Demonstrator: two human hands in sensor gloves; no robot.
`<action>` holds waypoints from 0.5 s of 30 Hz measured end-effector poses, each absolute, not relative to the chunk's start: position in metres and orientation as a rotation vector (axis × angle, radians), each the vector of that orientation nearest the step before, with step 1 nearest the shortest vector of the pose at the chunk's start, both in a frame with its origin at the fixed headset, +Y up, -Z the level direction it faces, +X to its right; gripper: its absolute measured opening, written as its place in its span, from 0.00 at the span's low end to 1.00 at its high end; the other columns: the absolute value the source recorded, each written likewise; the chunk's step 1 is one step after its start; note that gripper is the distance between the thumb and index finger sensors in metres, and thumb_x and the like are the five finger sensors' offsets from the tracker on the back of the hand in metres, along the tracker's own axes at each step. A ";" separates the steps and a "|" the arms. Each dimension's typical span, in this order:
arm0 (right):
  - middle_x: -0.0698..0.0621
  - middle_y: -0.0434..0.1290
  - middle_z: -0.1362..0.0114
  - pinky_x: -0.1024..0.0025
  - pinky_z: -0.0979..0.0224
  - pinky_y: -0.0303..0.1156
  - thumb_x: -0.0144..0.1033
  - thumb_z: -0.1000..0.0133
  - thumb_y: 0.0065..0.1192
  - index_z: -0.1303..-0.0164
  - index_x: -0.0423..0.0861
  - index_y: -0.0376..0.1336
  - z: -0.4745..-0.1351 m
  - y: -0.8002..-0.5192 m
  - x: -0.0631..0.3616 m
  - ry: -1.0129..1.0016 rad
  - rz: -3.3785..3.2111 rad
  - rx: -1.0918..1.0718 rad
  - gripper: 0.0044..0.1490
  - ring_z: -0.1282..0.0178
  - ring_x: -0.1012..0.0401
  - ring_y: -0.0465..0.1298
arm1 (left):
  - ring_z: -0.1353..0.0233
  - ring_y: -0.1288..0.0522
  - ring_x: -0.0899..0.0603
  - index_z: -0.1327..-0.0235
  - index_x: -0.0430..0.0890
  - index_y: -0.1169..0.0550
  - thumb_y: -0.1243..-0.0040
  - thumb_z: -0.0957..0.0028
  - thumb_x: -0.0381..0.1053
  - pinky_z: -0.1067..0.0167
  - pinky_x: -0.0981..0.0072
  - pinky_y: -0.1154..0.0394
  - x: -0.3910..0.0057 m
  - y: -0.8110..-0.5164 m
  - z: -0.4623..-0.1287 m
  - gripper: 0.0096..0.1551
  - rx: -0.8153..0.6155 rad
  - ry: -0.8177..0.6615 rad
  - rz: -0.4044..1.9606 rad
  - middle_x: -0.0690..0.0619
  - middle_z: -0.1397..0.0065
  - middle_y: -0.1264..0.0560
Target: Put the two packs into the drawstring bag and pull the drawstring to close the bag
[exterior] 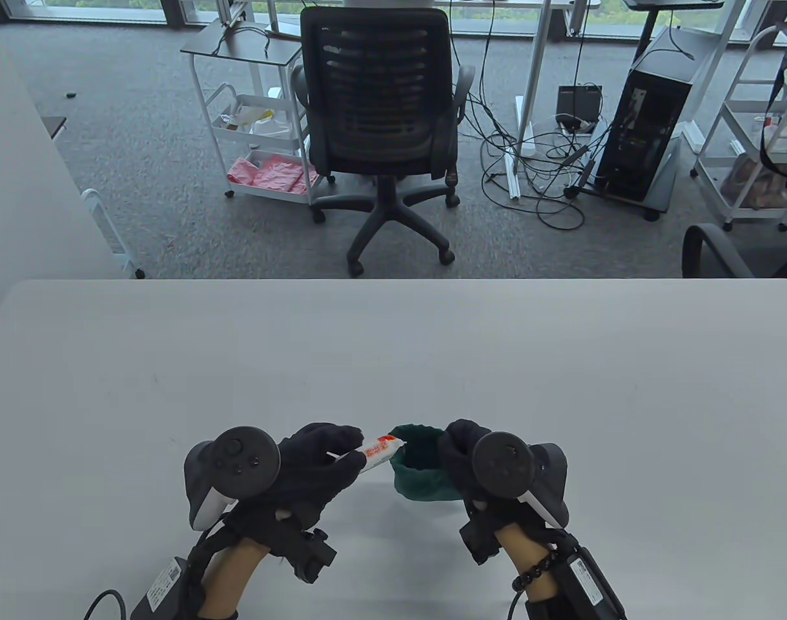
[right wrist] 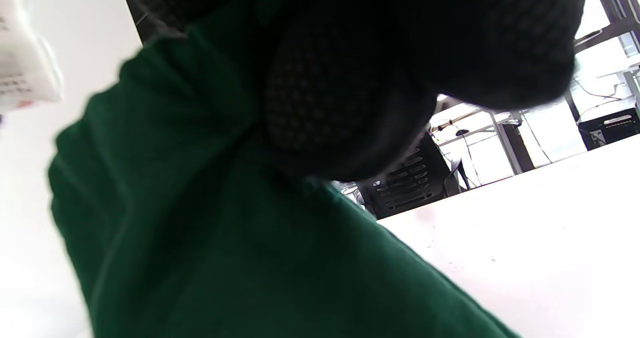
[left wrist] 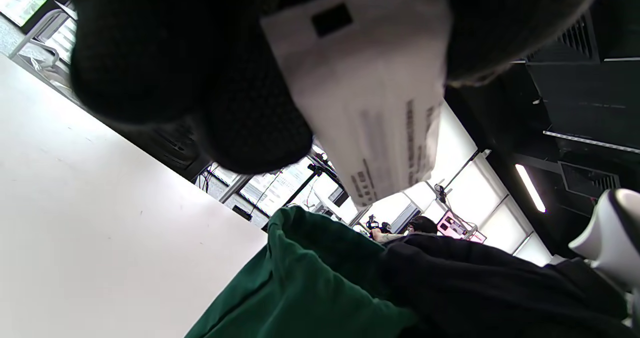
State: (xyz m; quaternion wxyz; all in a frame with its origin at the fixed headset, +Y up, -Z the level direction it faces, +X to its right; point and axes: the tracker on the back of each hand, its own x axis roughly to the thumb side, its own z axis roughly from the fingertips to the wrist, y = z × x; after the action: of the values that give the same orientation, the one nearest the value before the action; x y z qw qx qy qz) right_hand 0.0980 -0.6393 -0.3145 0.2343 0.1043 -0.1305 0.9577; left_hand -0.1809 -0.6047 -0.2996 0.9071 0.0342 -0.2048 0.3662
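A dark green drawstring bag (exterior: 419,475) stands on the white table (exterior: 393,361) near its front edge, mouth open and facing up. My right hand (exterior: 454,445) pinches the bag's right rim, fingers curled over the cloth (right wrist: 200,218). My left hand (exterior: 335,452) grips a white and orange pack (exterior: 378,451), whose tip reaches the bag's left rim. In the left wrist view the pack (left wrist: 370,97) hangs from my fingers just above the green cloth (left wrist: 310,288). The pack's corner (right wrist: 22,62) shows in the right wrist view. A second pack is not visible; the bag's inside is dark.
Beyond the table's far edge stand a black office chair (exterior: 377,110), a white cart (exterior: 257,129), a computer tower (exterior: 645,123) and loose cables on the carpet.
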 end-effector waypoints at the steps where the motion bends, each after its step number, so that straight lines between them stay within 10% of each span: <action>1: 0.44 0.84 0.55 0.71 0.67 0.87 0.41 0.43 0.66 0.48 0.36 0.75 -0.314 -0.639 0.095 -0.356 2.632 0.298 0.24 0.71 0.63 0.87 | 0.58 0.09 0.43 0.43 0.47 0.18 0.35 0.48 0.63 0.59 0.54 0.10 -0.180 -0.604 -0.299 0.28 0.083 -0.419 0.739 0.43 0.38 0.19; 15: 0.43 0.84 0.55 0.71 0.67 0.87 0.41 0.43 0.66 0.48 0.36 0.75 -0.303 -0.636 0.070 -0.339 2.651 0.449 0.24 0.71 0.63 0.87 | 0.61 0.09 0.45 0.49 0.50 0.15 0.33 0.51 0.65 0.61 0.56 0.10 -0.160 -0.601 -0.290 0.26 0.275 -0.434 0.422 0.47 0.43 0.15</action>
State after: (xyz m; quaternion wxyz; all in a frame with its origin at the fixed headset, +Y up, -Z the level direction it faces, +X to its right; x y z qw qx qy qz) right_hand 0.0697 -0.6359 -0.3026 0.2140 0.1618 -0.1223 0.9556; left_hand -0.1600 -0.6013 -0.2905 0.9452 0.1350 -0.2132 0.2073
